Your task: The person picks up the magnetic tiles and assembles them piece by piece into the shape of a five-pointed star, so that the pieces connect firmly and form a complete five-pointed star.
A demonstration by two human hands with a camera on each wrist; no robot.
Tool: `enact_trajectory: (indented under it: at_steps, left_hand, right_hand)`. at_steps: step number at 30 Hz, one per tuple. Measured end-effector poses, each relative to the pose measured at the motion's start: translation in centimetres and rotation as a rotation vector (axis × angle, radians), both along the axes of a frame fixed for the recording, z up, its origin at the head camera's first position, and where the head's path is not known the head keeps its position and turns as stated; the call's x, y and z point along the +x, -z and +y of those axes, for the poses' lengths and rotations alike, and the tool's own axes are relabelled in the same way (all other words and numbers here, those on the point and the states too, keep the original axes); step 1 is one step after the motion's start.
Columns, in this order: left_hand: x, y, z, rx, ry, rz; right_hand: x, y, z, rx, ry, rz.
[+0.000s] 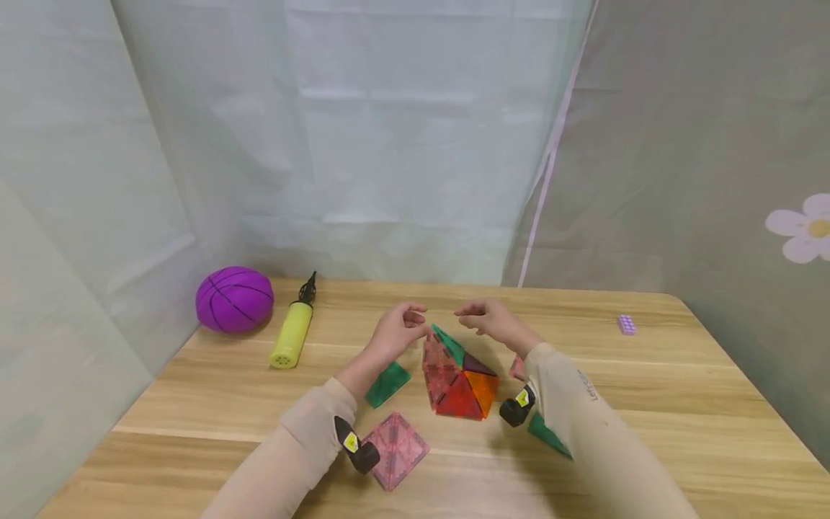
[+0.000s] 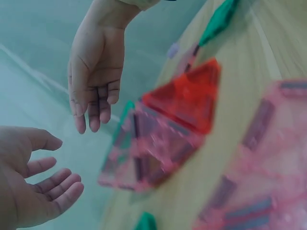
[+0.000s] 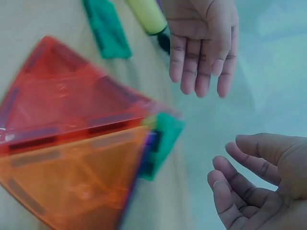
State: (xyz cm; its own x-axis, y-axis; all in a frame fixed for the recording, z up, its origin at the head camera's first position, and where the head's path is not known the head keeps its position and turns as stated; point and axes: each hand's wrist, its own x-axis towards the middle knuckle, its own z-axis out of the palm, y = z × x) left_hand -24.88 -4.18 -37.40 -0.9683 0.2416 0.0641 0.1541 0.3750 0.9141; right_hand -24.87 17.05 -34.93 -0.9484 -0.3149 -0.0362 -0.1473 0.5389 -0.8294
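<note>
A standing build of translucent magnetic tiles (image 1: pixel 457 393) is in the middle of the table, with pink, red, orange, purple and green faces. Its red triangle tile (image 3: pixel 62 91) and orange triangle tile (image 3: pixel 81 177) face the right wrist camera. Beside the pink side, near the green peak, my left hand (image 1: pixel 397 333) has loosely bent fingers and holds nothing. My right hand (image 1: pixel 496 322) hovers across from it, fingers relaxed, also without anything in them. Both wrist views show a gap between the hands and the tiles.
Pink tiles (image 1: pixel 395 450) lie by the left wrist. Green tiles lie left (image 1: pixel 387 383) and right (image 1: pixel 547 435) of the build; a pink tile (image 1: pixel 516 367) is partly behind the right sleeve. Farther off are a purple ball (image 1: pixel 235 299), a yellow hand pump (image 1: pixel 293 333) and a lilac block (image 1: pixel 626 324).
</note>
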Motion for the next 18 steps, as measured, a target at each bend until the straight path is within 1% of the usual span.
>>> enact_trajectory:
  at_steps: [2,5,8,11,13,15,18]
  left_hand:
    - [0.2,-0.7,0.5,0.0,0.022,0.051]
    - [0.7,-1.7,1.4,0.008,0.072,0.129]
    - [1.4,-2.5,2.6,0.02,0.132,0.177]
    - [2.0,-2.9,3.9,0.024,0.194,0.198]
    - [2.4,-3.0,4.7,0.016,0.228,0.205]
    - [2.7,-2.9,5.7,-0.001,0.246,0.203]
    - [3.3,-2.7,7.2,-0.067,0.245,0.178]
  right_hand:
    - [0.4,-0.7,0.5,0.013,0.001,0.05]
    - [1.1,-2.0,1.2,0.027,0.018,0.108]
    - [2.0,-3.1,1.9,0.036,0.038,0.154]
    - [2.7,-3.9,2.9,0.055,0.053,0.202]
    - [3.2,-4.2,3.6,0.084,0.058,0.234]
    - [3.7,-4.4,4.4,0.115,0.064,0.258]
    - [4.4,-4.4,5.6,0.164,0.076,0.269]
